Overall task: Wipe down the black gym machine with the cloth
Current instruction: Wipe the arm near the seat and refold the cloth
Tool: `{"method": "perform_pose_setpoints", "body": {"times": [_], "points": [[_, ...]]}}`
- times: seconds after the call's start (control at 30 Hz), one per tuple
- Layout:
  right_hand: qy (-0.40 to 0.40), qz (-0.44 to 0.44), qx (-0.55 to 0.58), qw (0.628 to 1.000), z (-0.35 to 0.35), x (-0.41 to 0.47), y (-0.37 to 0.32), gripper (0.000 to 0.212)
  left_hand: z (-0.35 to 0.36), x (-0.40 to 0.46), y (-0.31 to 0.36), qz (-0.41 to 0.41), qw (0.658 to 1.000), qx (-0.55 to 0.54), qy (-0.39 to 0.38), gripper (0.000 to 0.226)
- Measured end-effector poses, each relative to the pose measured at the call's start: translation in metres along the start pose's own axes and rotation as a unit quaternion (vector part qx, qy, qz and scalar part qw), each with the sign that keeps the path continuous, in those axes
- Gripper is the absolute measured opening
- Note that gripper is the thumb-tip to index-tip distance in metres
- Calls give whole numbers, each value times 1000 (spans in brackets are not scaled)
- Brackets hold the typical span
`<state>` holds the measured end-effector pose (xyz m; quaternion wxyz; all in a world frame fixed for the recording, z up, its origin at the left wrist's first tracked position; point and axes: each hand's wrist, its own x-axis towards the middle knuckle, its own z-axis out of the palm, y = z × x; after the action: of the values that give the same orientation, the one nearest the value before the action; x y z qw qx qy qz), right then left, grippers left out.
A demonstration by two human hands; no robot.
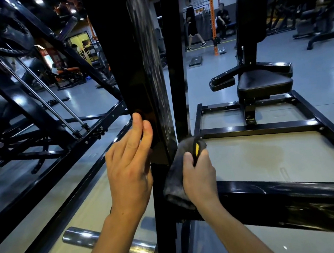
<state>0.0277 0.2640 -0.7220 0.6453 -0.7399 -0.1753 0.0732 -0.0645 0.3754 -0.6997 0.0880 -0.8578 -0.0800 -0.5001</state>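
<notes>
A glossy black upright post [133,67] of the gym machine rises through the middle of the view. My left hand [129,164] rests flat against the post's left face, fingers straight and pointing up. My right hand [199,175] grips a bunched dark grey cloth [176,186] with a yellow mark, held low against the post's right side where a second thin black upright [176,62] meets the black base frame [257,130]. The machine's black padded seat [264,85] and backrest stand behind the frame on the right.
A chrome weight peg [87,238] sticks out to the left near the post's foot. A black slanted leg-press machine [34,113] with weight plates fills the left. Two people [191,22] and an orange rack are far behind, on a grey floor.
</notes>
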Motion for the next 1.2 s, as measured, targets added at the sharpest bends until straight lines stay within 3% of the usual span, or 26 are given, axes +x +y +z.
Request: {"method": "perform_pose_setpoints", "body": {"times": [0.27,0.5,0.7,0.9,1.0,1.2], "points": [[39,-39,122,991,-3,10,-42,13,-2,0,0,3,1000,-2,1,80],[-22,42,14,999,-3,11,-7,14,-3,1,-2,2,1000,0,-11,97],[1,-78,74,994,-13,30,-47,21,0,1,1,-9,1000,-10,-17,105],[-64,64,14,996,-5,24,2,21,-1,-1,1,-10,1000,-15,-11,101],[-53,18,-23,998,-8,37,-14,20,-1,-1,1,-9,1000,-22,-15,99],[-12,-102,40,994,-20,47,-61,21,-2,-1,2,-13,1000,-17,-12,96]]}}
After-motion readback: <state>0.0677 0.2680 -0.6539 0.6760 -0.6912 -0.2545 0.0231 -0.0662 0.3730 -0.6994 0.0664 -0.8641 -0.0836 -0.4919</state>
